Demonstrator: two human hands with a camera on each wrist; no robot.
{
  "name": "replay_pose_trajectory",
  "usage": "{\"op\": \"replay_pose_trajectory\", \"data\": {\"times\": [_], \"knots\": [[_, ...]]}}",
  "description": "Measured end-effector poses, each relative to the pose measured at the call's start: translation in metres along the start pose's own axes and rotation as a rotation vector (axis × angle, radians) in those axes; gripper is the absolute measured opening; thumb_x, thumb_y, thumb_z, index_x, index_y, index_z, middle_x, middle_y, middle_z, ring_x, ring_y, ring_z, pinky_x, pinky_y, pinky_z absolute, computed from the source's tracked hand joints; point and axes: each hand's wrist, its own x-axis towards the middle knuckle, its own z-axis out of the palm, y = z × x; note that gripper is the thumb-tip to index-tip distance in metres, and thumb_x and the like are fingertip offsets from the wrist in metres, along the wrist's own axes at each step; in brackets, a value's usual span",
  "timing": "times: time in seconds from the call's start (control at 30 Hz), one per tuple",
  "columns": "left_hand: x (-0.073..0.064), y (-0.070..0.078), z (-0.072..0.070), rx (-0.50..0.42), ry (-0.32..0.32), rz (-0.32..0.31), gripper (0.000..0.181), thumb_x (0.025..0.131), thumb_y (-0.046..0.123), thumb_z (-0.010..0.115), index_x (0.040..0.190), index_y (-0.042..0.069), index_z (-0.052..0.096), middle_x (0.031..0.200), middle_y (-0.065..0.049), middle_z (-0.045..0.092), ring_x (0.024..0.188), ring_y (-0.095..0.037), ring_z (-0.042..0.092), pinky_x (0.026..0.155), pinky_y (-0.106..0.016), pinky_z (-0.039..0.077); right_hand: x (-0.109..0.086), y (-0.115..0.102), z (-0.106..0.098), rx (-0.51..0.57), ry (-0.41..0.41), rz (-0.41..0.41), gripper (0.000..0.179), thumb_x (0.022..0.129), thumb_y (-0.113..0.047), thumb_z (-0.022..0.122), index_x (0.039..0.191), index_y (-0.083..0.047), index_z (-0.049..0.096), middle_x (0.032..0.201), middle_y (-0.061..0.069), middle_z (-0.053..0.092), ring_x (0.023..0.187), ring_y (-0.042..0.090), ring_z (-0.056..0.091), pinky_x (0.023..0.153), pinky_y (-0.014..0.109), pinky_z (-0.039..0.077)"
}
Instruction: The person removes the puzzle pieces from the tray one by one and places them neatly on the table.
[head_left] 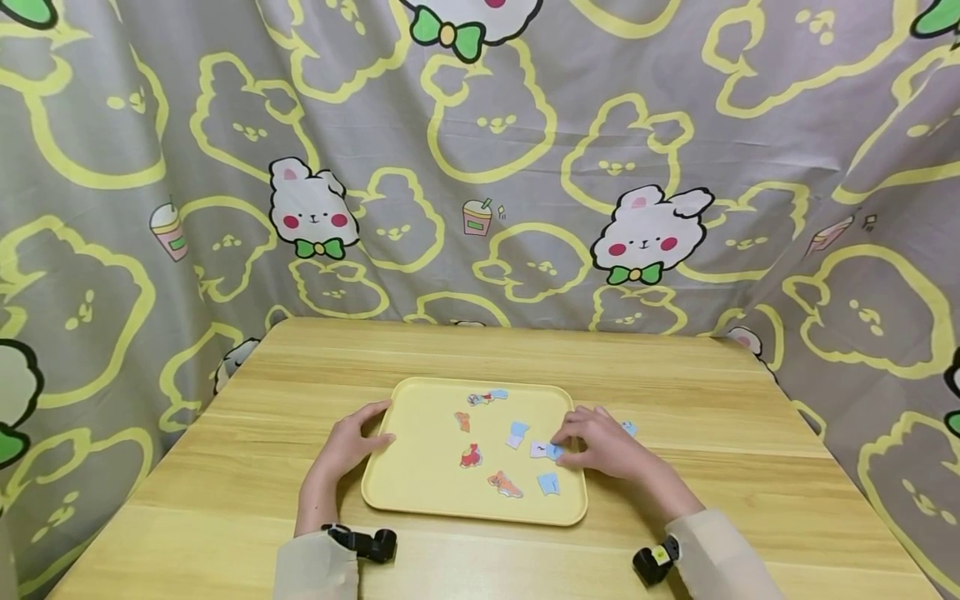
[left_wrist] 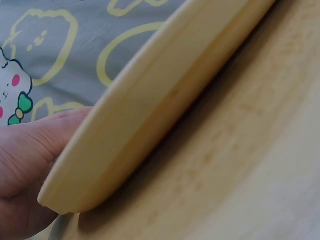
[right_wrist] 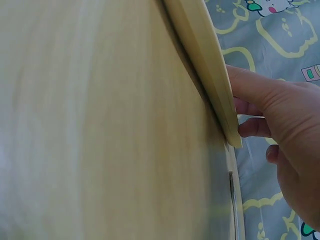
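The blue cut-out point(head_left: 554, 451) looked small and flat, and it lay in the yellow tray point(head_left: 420, 483), toward the right, just beside a pale cut-out point(head_left: 537, 450) with a dark mark. The right hand point(head_left: 602, 442) had its fingertips at it (whether they pinched it, I could not tell). The tray also held a red cut-out point(head_left: 471, 456), orange ones point(head_left: 505, 485) and multicoloured ones near the far rim. The left hand point(head_left: 347, 447) touched the tray's left rim, thumb and forefinger apart.
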Motion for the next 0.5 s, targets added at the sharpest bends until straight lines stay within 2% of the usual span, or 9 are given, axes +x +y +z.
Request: {"op": "replay_pose_trajectory", "data": {"times": [0.17,0.3,0.4,0.47,0.5], "knots": [[-0.0002,0.0007,0.0003,0.006,0.004,-0.001,0.06,0.091,0.019,0.069,0.146,0.011,0.046,0.151,-0.02,0.044,0.144,-0.043,0.032,0.12,-0.058,0.026,0.0002,-0.0004,-0.0001,0.006,0.014,-0.002,0.02,0.083,-0.03,0.077,0.099,-0.019,0.076,0.089,-0.012,0.065,0.082,0.003,0.047,0.077,0.024,0.028],[-0.001,0.0013,0.0008,0.003,0.004,-0.005,0.06,0.091,0.02,0.07,0.146,0.011,0.046,0.151,-0.02,0.044,0.144,-0.043,0.032,0.12,-0.058,0.026,-0.0002,0.0008,0.0012,0.0,0.043,-0.019,0.02,0.082,-0.028,0.078,0.099,-0.018,0.075,0.091,-0.011,0.066,0.086,0.005,0.052,0.081,0.03,0.037],[-0.0016,0.0015,0.0013,0.0,0.003,-0.009,0.061,0.091,0.02,0.069,0.146,0.011,0.046,0.151,-0.02,0.044,0.144,-0.043,0.032,0.12,-0.058,0.026,-0.0007,0.0023,0.0024,0.014,0.059,-0.024,0.019,0.081,-0.026,0.079,0.098,-0.019,0.075,0.093,-0.01,0.067,0.091,0.009,0.057,0.095,0.051,0.044],[-0.0018,0.0017,0.0015,-0.003,0.003,-0.01,0.061,0.091,0.02,0.069,0.146,0.011,0.046,0.151,-0.02,0.044,0.145,-0.043,0.031,0.12,-0.058,0.026,-0.0006,0.003,0.0029,0.042,0.068,-0.018,0.018,0.081,-0.024,0.079,0.098,-0.02,0.075,0.093,-0.01,0.068,0.094,0.011,0.058,0.099,0.068,0.039],[-0.0017,0.0017,0.0016,-0.004,0.002,-0.01,0.061,0.091,0.02,0.069,0.146,0.011,0.046,0.151,-0.02,0.044,0.145,-0.043,0.031,0.12,-0.058,0.026,-0.0005,0.0033,0.0031,0.059,0.073,-0.018,0.018,0.081,-0.023,0.079,0.098,-0.019,0.075,0.093,-0.01,0.068,0.094,0.012,0.058,0.099,0.071,0.037]]}}
